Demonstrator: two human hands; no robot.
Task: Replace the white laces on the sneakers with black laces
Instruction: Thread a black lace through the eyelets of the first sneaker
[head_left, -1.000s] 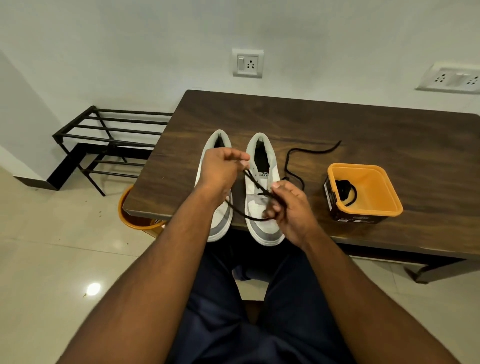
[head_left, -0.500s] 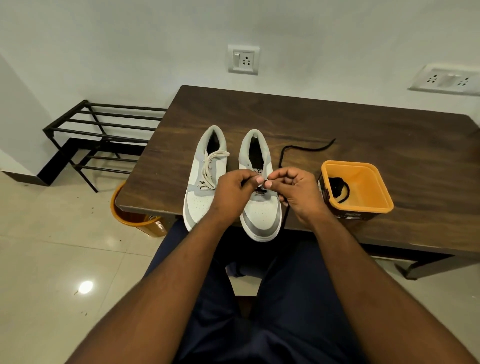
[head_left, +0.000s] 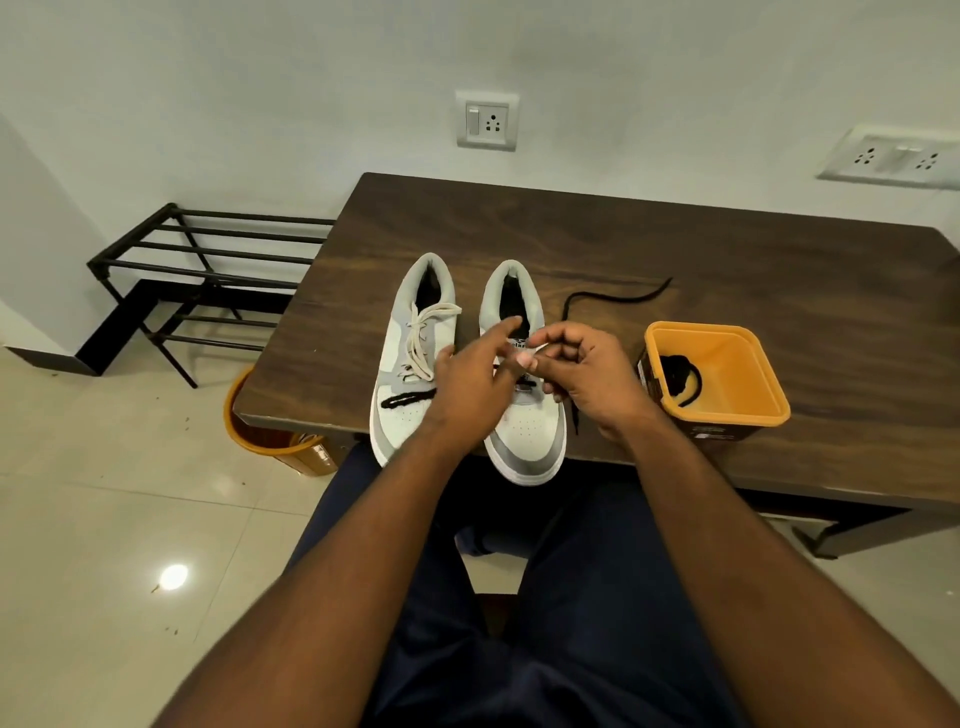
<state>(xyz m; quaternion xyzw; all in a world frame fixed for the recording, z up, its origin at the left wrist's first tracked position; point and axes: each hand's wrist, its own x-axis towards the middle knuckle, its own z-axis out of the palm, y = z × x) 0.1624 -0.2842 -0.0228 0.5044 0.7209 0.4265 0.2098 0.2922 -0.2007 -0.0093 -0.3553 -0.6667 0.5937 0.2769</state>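
Two grey-and-white sneakers stand side by side at the front edge of the wooden table (head_left: 675, 244). The left sneaker (head_left: 400, 421) keeps its white lace (head_left: 420, 338). The right sneaker (head_left: 527, 431) has a black lace (head_left: 615, 299) through its lowest eyelets; one end lies across the left sneaker's toe, the other trails over the table. My left hand (head_left: 467, 387) hovers over the gap between the shoes, fingers loosely extended. My right hand (head_left: 584, 376) pinches the black lace over the right sneaker's tongue. An orange tub (head_left: 748, 415) at the right holds a second black lace (head_left: 680, 376).
A black metal shoe rack (head_left: 208, 270) stands on the floor to the left of the table. An orange bucket (head_left: 260, 441) sits under the table's left corner. Wall sockets (head_left: 487, 120) are behind the table. My legs are below the front edge.
My left hand has let go of the black lace, whose end now lies over the left sneaker's toe. Both hands have moved slightly back, above the right sneaker's tongue.
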